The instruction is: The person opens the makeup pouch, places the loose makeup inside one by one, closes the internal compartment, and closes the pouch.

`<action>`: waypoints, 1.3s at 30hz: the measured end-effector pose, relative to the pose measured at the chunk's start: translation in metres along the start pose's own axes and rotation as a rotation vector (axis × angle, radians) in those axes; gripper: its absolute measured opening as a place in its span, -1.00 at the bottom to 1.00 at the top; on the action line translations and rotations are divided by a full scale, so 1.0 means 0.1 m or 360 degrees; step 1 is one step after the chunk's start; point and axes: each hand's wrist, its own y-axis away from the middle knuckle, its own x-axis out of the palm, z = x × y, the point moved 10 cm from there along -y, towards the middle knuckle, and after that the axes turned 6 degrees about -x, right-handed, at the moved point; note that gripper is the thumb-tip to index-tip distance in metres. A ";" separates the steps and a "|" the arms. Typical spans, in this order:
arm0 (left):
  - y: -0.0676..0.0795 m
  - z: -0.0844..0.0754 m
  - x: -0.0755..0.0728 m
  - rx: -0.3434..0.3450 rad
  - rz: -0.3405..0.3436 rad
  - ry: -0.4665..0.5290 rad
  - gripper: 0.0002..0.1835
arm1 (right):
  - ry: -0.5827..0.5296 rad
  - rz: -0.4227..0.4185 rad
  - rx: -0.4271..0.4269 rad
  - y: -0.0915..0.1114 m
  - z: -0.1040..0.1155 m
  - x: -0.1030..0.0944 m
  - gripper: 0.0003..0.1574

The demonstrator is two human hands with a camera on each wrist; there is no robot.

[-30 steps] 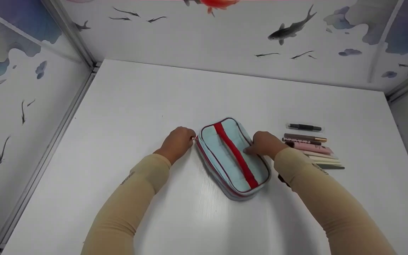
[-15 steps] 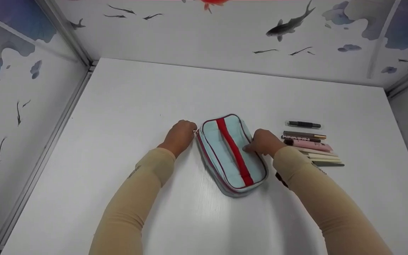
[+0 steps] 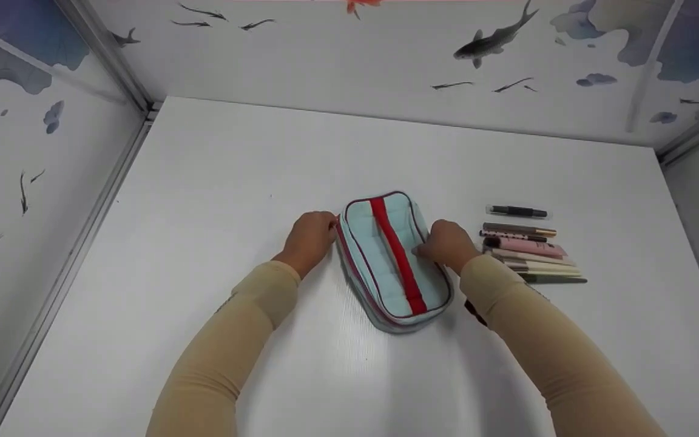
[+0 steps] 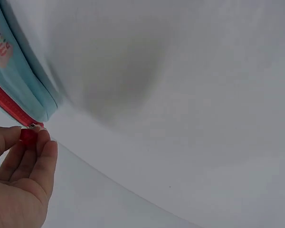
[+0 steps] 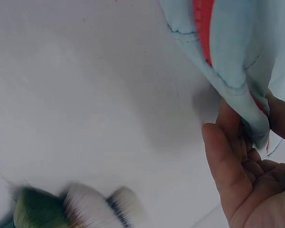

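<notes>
- Left hand [image 3: 310, 240] pinches the red pull tab [image 4: 28, 137] at a corner of the pale-blue pouch [image 3: 380, 258], just right of this hand.
- Right hand [image 3: 449, 246] grips the pouch's opposite side.
- Smooth work probably needs the pouch held taut, pulling evenly along the zipper [image 4: 9, 103].

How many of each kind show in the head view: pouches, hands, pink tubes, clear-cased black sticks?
Pouch: 1
Hands: 2 (left hand, right hand)
Pink tube: 1
Clear-cased black stick: 1
Total: 5
Overlapping slim items are left out: too crowded to count surely.
</notes>
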 end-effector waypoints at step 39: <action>0.85 -0.44 0.43 0.0384 0.0054 -0.0057 -0.80 | -0.0262 -0.0384 0.0254 -0.12 -0.18 -0.19 -0.50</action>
